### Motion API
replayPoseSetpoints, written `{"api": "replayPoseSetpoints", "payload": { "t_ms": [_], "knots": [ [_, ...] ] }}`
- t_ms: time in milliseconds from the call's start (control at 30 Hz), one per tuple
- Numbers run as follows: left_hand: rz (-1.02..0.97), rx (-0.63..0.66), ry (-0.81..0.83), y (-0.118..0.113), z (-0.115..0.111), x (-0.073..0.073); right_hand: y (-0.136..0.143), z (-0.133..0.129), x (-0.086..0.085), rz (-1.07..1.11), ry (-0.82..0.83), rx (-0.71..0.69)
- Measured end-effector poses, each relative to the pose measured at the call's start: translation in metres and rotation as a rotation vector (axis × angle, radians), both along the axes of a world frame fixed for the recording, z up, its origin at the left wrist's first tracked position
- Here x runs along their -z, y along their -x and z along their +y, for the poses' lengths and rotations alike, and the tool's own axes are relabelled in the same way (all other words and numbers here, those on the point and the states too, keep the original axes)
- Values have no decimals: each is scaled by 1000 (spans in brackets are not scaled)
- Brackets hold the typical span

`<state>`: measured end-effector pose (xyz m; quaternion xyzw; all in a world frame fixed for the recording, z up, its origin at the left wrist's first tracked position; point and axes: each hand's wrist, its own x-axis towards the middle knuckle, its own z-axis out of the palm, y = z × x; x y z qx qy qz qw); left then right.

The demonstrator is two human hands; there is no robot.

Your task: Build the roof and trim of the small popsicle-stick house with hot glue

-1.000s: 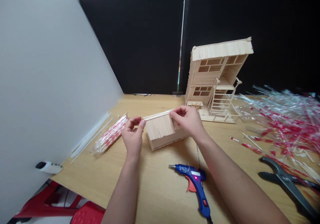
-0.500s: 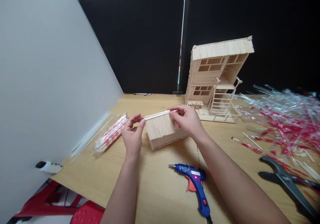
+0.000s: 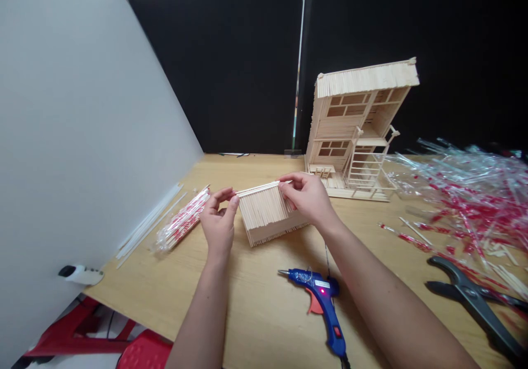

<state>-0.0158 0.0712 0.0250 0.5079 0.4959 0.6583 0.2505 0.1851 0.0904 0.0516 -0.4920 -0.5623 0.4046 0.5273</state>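
Note:
A small structure of pale wooden sticks (image 3: 266, 208) stands tilted on the table at the centre, with a stick lying along its top edge. My left hand (image 3: 219, 215) pinches the left end of that top edge between thumb and fingers. At the right end, my right hand (image 3: 303, 193) has its thumb and fingers closed on the same edge and covers the structure's upper right corner. A blue glue gun (image 3: 319, 289) with a lit red light lies below, its nozzle pointing left.
Behind on the right stands a two-storey stick house (image 3: 350, 127). Plastic wrappers (image 3: 474, 193) and pliers-like cutters (image 3: 466, 292) lie at the right. Left are a wrapped stick bundle (image 3: 185, 218), white glue sticks (image 3: 148, 226) and a white bottle (image 3: 82, 275).

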Motion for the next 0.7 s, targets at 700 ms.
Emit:
{"api": "replayPoseSetpoints", "payload": {
  "t_ms": [700],
  "knots": [
    [-37, -31, 9, 0, 1, 2, -6, 2, -3, 26, 44, 32]
  ]
}}
